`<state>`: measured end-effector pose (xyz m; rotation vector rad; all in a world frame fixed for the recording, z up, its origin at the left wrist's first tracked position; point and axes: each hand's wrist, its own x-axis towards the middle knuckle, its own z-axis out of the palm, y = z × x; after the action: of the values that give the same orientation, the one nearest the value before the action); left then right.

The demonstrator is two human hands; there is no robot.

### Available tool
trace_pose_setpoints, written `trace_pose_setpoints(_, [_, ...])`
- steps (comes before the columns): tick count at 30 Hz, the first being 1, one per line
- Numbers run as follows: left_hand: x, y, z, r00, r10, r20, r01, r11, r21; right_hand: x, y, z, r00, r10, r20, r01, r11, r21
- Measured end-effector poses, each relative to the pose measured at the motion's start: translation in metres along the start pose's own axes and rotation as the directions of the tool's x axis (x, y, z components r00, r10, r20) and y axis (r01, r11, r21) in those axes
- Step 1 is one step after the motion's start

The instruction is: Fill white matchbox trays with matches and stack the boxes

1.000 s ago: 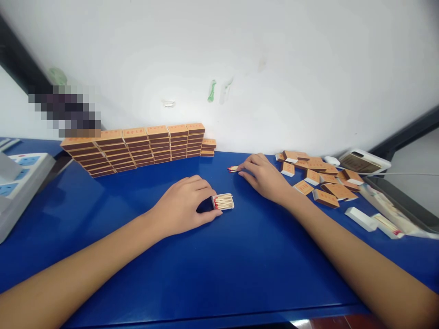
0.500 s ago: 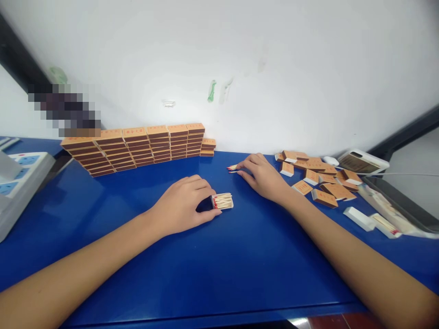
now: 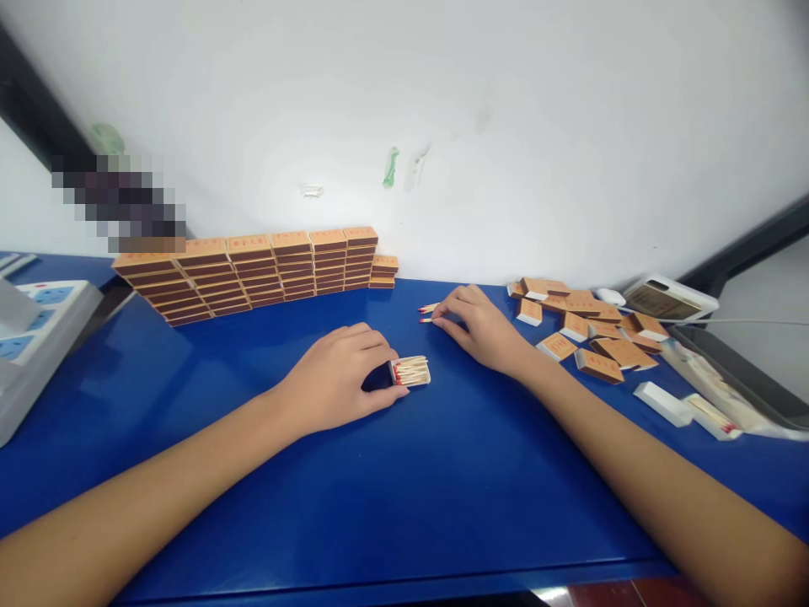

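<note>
My left hand (image 3: 345, 377) grips the end of a small white matchbox tray (image 3: 428, 378) between thumb and fingers, on the blue table (image 3: 404, 489). Red-tipped matches (image 3: 412, 368) lie in the tray, some of them hidden. Farther back and to the right, my right hand (image 3: 477, 327) is closed in a pinch on the end of a match (image 3: 426, 320), its red head pointing left. Just behind that one, a few loose matches (image 3: 428, 308) lie on the table, partly covered by my fingers.
Stacked matchboxes (image 3: 284, 265) form a wall at the back left, with a lower stack (image 3: 383, 268) beside it. Scattered matchboxes (image 3: 597, 329) lie at the right, near a phone (image 3: 670, 299), a white tray (image 3: 662, 403) and a tray of matches (image 3: 711, 416). A power strip (image 3: 56, 337) stands far left.
My right thumb and fingers have come together on a match, which has shifted slightly left. The left hand and its tray have stayed in place.
</note>
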<state>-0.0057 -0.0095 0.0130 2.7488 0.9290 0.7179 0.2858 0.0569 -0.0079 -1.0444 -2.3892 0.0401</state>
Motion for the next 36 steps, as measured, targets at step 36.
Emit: trace_pose_setpoints(36, [-0.001,-0.003,0.000,1.000,-0.019,-0.021,0.019,1.000,0.015,-0.001,-0.001,-0.001,1.000,0.004,-0.025,-0.007,0.992,-0.126])
